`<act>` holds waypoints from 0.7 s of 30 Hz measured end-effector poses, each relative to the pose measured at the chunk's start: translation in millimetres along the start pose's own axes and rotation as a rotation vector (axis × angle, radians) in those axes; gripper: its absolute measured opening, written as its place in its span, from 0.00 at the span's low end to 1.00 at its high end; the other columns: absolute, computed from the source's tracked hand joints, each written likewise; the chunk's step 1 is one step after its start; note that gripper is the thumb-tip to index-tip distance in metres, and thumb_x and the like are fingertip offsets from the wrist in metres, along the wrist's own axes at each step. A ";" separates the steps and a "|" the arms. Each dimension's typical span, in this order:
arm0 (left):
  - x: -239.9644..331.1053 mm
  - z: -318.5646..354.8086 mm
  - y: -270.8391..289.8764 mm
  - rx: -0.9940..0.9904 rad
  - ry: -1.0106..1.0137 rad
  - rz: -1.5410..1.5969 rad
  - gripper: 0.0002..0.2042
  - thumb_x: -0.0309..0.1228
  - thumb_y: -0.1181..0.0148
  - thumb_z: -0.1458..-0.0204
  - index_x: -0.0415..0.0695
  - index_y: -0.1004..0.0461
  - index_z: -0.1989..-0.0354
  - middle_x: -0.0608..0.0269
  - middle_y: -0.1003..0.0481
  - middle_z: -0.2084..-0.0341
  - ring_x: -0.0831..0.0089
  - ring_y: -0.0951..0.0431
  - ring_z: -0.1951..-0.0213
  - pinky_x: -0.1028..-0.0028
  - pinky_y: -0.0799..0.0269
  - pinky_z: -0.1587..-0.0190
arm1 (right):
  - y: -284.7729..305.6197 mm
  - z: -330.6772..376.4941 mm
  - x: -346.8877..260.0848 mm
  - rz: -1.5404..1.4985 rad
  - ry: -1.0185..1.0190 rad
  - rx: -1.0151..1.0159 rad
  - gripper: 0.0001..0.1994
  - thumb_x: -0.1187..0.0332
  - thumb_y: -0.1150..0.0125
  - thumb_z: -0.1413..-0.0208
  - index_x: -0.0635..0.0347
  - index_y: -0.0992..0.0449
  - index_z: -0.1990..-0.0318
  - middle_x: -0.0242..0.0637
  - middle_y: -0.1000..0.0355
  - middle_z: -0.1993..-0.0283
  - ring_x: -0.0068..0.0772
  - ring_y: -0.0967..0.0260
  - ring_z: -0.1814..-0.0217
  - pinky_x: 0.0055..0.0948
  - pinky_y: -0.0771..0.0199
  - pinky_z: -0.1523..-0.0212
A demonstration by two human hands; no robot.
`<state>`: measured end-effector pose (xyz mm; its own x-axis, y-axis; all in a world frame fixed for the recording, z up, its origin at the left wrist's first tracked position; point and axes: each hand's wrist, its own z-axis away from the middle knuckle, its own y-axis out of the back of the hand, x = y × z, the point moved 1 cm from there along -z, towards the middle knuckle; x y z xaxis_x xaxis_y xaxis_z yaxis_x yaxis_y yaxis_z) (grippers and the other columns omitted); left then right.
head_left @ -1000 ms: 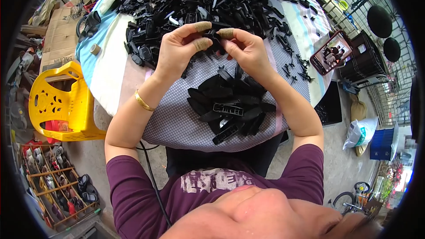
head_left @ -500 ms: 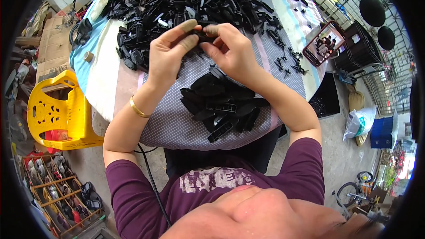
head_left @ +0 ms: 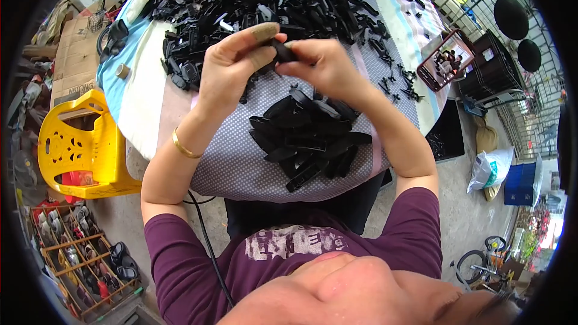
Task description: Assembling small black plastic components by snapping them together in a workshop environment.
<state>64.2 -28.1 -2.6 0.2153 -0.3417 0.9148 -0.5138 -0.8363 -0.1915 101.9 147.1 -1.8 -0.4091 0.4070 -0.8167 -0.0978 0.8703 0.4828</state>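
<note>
One small black plastic part point(head_left: 282, 52) pinched between left hand point(head_left: 232, 63) and right hand point(head_left: 319, 63), above the tabletop point(head_left: 241, 168); two piles of like parts, uncounted.

Phone point(head_left: 445, 60) at table's right edge (red case, lit screen); cardboard box point(head_left: 75, 63) left.

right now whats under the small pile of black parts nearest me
The small pile of black parts lies on a dotted grey cloth spread over the table. Whatever cloth or parts sit beneath the pile's middle are covered and cannot be seen.
</note>
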 end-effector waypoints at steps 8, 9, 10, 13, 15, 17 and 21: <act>20.5 14.9 -20.1 -0.431 -0.334 -0.682 0.26 0.23 0.32 0.66 0.39 0.28 0.52 0.64 0.22 0.68 0.74 0.25 0.67 0.75 0.29 0.64 | 29.8 -6.5 29.7 0.601 -0.033 0.008 0.15 0.61 0.34 0.56 0.57 0.23 0.61 0.36 0.26 0.65 0.29 0.28 0.68 0.25 0.28 0.65; 21.1 19.7 -28.0 -0.504 -0.362 -0.663 0.25 0.23 0.31 0.68 0.40 0.27 0.54 0.65 0.23 0.70 0.72 0.27 0.69 0.74 0.30 0.64 | 20.5 -3.4 35.4 0.738 0.106 0.095 0.14 0.58 0.35 0.57 0.56 0.24 0.66 0.36 0.29 0.68 0.38 0.29 0.67 0.31 0.29 0.66; 20.6 23.7 -35.4 -0.578 -0.389 -0.642 0.24 0.24 0.31 0.70 0.41 0.25 0.57 0.67 0.23 0.72 0.70 0.28 0.71 0.73 0.30 0.65 | 15.3 -1.1 34.0 0.801 0.098 0.101 0.12 0.59 0.35 0.57 0.56 0.24 0.69 0.34 0.30 0.69 0.39 0.29 0.65 0.34 0.29 0.66; 10.1 31.1 -40.5 -0.718 -0.437 -0.603 0.20 0.28 0.31 0.67 0.41 0.24 0.59 0.63 0.24 0.71 0.65 0.28 0.67 0.71 0.30 0.63 | 9.0 -1.9 32.8 0.870 0.099 0.059 0.11 0.61 0.36 0.57 0.55 0.24 0.68 0.33 0.30 0.67 0.38 0.29 0.65 0.34 0.29 0.65; 8.6 26.2 -39.7 -0.694 -0.407 -0.519 0.19 0.29 0.32 0.64 0.42 0.24 0.60 0.62 0.24 0.69 0.64 0.28 0.65 0.70 0.30 0.61 | 8.3 -1.5 36.0 0.870 0.126 0.090 0.09 0.62 0.37 0.57 0.57 0.23 0.71 0.33 0.30 0.68 0.39 0.29 0.66 0.34 0.29 0.66; 8.3 14.4 -30.7 -0.548 -0.372 -0.579 0.15 0.28 0.34 0.60 0.43 0.24 0.61 0.61 0.24 0.67 0.63 0.27 0.63 0.69 0.31 0.56 | 11.9 -2.7 39.9 0.782 0.128 0.138 0.08 0.63 0.38 0.56 0.57 0.23 0.72 0.34 0.29 0.69 0.39 0.29 0.67 0.34 0.29 0.66; -20.3 -5.1 -1.3 -0.387 -0.560 -1.197 0.12 0.24 0.42 0.60 0.44 0.23 0.64 0.64 0.25 0.65 0.65 0.30 0.57 0.70 0.34 0.54 | 18.0 -7.4 41.0 0.558 0.059 0.230 0.07 0.67 0.36 0.56 0.62 0.23 0.74 0.35 0.30 0.73 0.31 0.30 0.72 0.27 0.30 0.71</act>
<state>56.3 -17.9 -19.1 0.9415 0.2923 0.1680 0.0438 -0.6000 0.7988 76.6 177.4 -24.3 -0.3919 0.8091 -0.4379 0.3421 0.5700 0.7470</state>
